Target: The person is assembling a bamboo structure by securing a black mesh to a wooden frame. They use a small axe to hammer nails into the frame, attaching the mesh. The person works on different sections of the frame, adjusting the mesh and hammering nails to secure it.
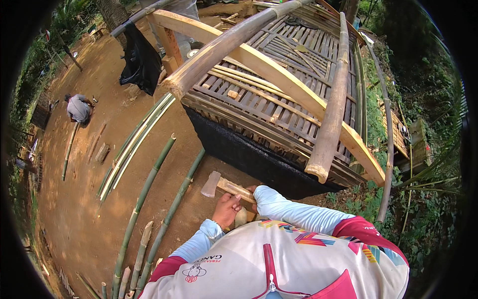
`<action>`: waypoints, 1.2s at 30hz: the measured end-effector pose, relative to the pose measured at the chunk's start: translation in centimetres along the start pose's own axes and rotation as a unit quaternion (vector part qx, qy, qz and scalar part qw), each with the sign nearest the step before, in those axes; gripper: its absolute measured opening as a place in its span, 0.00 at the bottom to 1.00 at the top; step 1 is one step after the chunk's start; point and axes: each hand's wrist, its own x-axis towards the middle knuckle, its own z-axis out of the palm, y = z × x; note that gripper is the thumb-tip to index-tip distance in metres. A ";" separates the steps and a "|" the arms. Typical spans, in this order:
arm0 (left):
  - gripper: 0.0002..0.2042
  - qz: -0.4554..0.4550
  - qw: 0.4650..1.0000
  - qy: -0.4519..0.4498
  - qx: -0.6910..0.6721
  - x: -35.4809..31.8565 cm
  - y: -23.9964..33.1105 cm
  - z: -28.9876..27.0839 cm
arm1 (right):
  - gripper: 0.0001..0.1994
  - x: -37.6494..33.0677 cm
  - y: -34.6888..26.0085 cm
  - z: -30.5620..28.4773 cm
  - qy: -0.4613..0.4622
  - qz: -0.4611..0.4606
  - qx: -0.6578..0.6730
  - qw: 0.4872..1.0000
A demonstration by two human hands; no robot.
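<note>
A hatchet with a grey metal head (211,184) and a thick, rough wooden handle (236,190) is in front of my body, its head pointing left. My right hand (254,193), partly hidden by its sleeve, is closed round the handle's right end. Just below the handle is my left hand (227,210), fingers curled and pinched together against its lower edge. Whatever small thing may be between those fingertips is too small to make out. Beside my left hand, close to my shirt, a pale rounded thing (241,217) shows in part.
Ahead stands a slatted bamboo platform (279,94) with black sheeting (234,149) on its side. A curved timber beam (284,82) and thick bamboo poles (331,109) cross above it. Green bamboo poles (144,204) lie on the left. Farther off, a person (79,108) crouches.
</note>
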 end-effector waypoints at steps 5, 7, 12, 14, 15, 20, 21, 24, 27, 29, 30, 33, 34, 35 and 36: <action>0.20 0.060 0.981 0.126 0.134 1.0 0.0 3.5 | 0.25 -1.2 -1.5 -2.9 -0.045 -0.073 -0.016 0.996; 0.20 0.077 0.972 0.183 0.126 1.2 -0.2 3.9 | 0.26 -0.9 -1.4 -3.4 -0.056 -0.110 0.002 0.992; 0.17 0.116 0.950 0.281 0.063 0.9 -0.7 5.1 | 0.27 0.7 1.0 -2.3 -0.055 -0.182 -0.010 0.982; 0.17 0.128 0.941 0.307 0.066 0.4 -1.0 5.1 | 0.27 0.5 1.2 -2.6 -0.077 -0.188 -0.034 0.979; 0.16 0.135 0.928 0.339 0.079 0.3 -1.2 5.2 | 0.27 0.2 1.2 -2.9 -0.088 -0.193 -0.039 0.977; 0.13 0.116 0.935 0.330 0.058 -0.9 -1.7 4.1 | 0.29 0.1 2.6 -2.8 -0.065 -0.257 -0.003 0.964; 0.13 0.122 0.935 0.327 0.057 -0.7 -1.9 3.0 | 0.29 1.3 3.7 -1.8 -0.028 -0.273 0.019 0.961; 0.12 0.119 0.937 0.320 0.077 -1.8 -1.4 3.2 | 0.27 -0.3 2.6 -5.7 0.093 -0.328 0.073 0.937; 0.11 0.109 0.921 0.363 0.094 -2.4 -0.9 3.9 | 0.26 0.5 2.3 -10.3 0.098 -0.335 0.118 0.930; 0.12 0.106 0.913 0.381 0.103 -2.9 -0.5 4.7 | 0.26 2.1 3.1 -12.6 0.161 -0.337 0.141 0.917; 0.12 0.104 0.909 0.389 0.108 -3.0 -0.3 5.0 | 0.25 4.0 4.3 -13.3 0.208 -0.325 0.134 0.913; 0.13 0.108 0.897 0.414 0.115 -3.6 -0.8 4.1 | 0.21 8.5 7.8 -15.6 0.195 -0.239 0.269 0.913; 0.13 0.109 0.893 0.420 0.121 -3.3 -0.7 4.0 | 0.21 9.8 9.0 -16.6 0.217 -0.207 0.254 0.920; 0.13 0.110 0.889 0.424 0.133 -3.3 -0.7 4.2 | 0.21 10.9 10.1 -17.5 0.260 -0.178 0.173 0.933; 0.13 0.111 0.888 0.425 0.134 -3.2 -0.7 4.5 | 0.21 12.0 11.2 -18.2 0.286 -0.146 0.121 0.939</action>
